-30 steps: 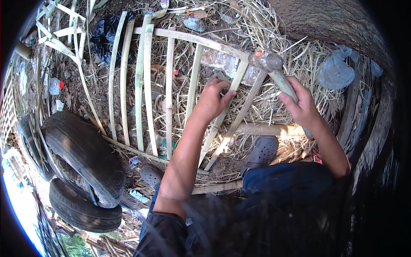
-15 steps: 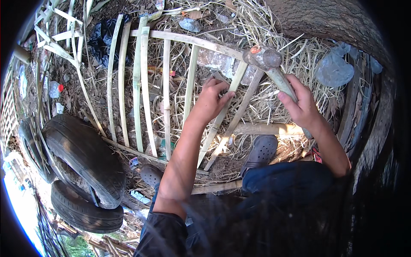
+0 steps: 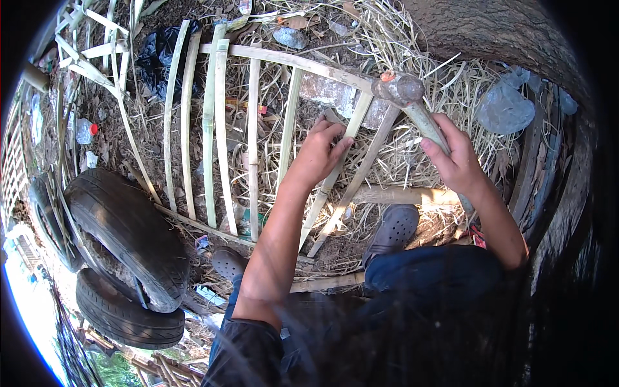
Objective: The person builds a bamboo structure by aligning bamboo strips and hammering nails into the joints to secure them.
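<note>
My right hand [image 3: 456, 158] is closed around the pale handle of a hammer [image 3: 401, 89]. The hammer's heavy, worn head is over the right end of a long bamboo crosspiece [image 3: 290, 58]. At the frame's right part, my left hand [image 3: 320, 149] pinches a bamboo slat [image 3: 358, 117] just below that crosspiece. Its fingertips are partly hidden. A darker slat [image 3: 374, 151] slants close by on the right. Several more upright slats, among them a greenish one [image 3: 208, 129], cross the frame toward the left.
A stone block [image 3: 329, 91] lies beneath the crosspiece. Old tires [image 3: 126, 226] lean at the left. A thick trunk [image 3: 496, 29] stands at the upper right, near a clear plastic bag [image 3: 506, 106]. Bamboo shavings [image 3: 393, 35] and litter cover the ground. A bamboo pole [image 3: 400, 194] lies by my shoe [image 3: 392, 231].
The view has shifted very slightly. Both hands, the hammer and the slats keep nearly the same positions.
</note>
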{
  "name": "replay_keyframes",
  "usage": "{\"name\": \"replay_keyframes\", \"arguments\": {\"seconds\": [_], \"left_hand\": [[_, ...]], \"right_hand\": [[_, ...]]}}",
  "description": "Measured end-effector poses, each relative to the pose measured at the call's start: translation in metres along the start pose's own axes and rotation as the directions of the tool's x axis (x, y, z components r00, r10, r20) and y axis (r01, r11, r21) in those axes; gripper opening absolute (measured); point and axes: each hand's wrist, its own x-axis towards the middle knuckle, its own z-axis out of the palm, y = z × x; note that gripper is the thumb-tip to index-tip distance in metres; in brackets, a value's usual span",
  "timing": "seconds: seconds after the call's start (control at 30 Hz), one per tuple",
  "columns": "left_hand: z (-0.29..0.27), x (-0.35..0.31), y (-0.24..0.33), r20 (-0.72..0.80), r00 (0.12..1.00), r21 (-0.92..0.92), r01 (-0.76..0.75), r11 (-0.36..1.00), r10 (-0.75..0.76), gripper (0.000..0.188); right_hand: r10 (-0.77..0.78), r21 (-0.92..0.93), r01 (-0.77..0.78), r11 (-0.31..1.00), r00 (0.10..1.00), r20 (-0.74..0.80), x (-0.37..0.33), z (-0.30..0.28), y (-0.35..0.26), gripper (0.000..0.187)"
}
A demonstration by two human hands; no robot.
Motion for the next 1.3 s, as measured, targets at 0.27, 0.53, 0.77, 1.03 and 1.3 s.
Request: {"name": "replay_keyframes", "arguments": {"seconds": [0.27,0.53,0.77,1.03,1.3], "left_hand": [[-0.001,-0.001,0.002,-0.005,1.0,0.038,0.017,0.999,-0.017,0.029],[-0.001,0.0,0.0,0.013,0.999,0.018,0.035,0.999,-0.035,0.031],[0.0,-0.001,-0.002,0.01,0.998,0.016,0.056,0.998,-0.056,0.031],[-0.003,-0.004,0.005,0.006,0.999,0.012,0.037,0.999,-0.037,0.032],[-0.029,0.042,0.049,-0.286,0.913,0.601,-0.064,0.797,0.29,0.077]], "right_hand": [[-0.048,-0.006,0.048,0.999,0.999,-0.021,0.0,0.0,-0.003,0.031],[0.072,0.011,-0.072,0.997,0.996,0.061,0.007,0.0,-0.015,0.031],[-0.026,0.033,0.026,0.999,1.0,-0.004,0.003,0.002,-0.018,0.03],[0.048,0.077,-0.046,0.996,0.999,-0.019,0.001,0.002,-0.009,0.03],[-0.004,0.024,0.005,1.0,1.0,-0.021,-0.001,-0.001,-0.013,0.036]]}}
